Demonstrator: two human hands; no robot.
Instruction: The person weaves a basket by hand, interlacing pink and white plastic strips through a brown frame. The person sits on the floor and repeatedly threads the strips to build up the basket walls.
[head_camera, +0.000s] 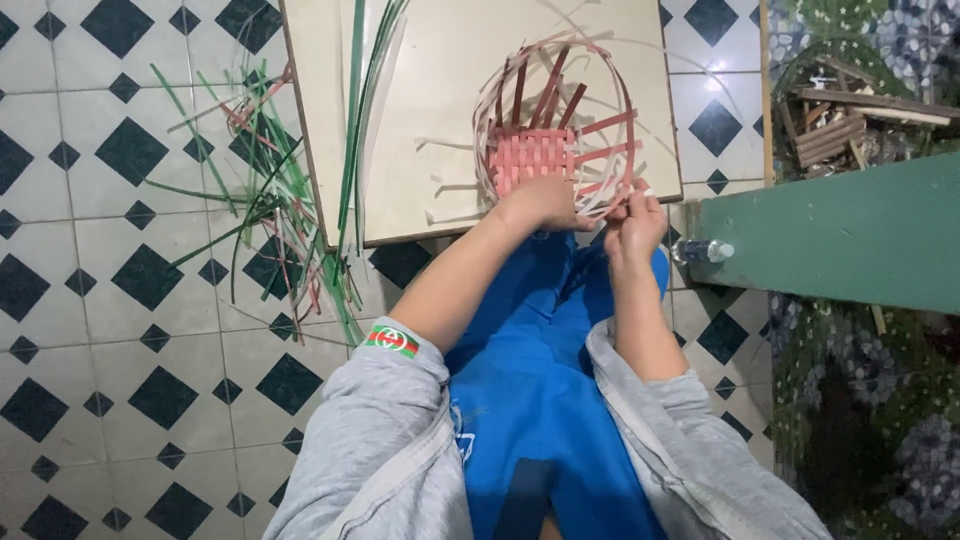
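A: Entry — where does the basket (556, 135) sit relative to the hands?

B: It rests on the pale board (440, 110), straight ahead of the person, its near rim touching both hands. Red woven base faces up and toward the camera; pale and red upright strips fan away from it toward the far edge of the board.

A: Left hand (540, 203)?

B: Pressed against the near-left edge of the base, fingers curled over the rim — gripping the basket and steadying it.

A: Right hand (634, 222)?

B: At the near-right corner of the rim, fingertips pinched on a pale strip (612, 205) that sticks out from the weave. The strip runs roughly along the rim, left to right, so its long axis lies crosswise to the forearm.

A: Which hand is nearer the loose end?

B: The right — it is already on it. The left sits just beside, on the base side.

A: Surroundings?

B: A bundle of green strips (290, 215) lies well apart on the tiled floor to the left, some laid over the board's left part. A clear bottle (702, 251) lies near the right hand, against the green bench (850, 235).
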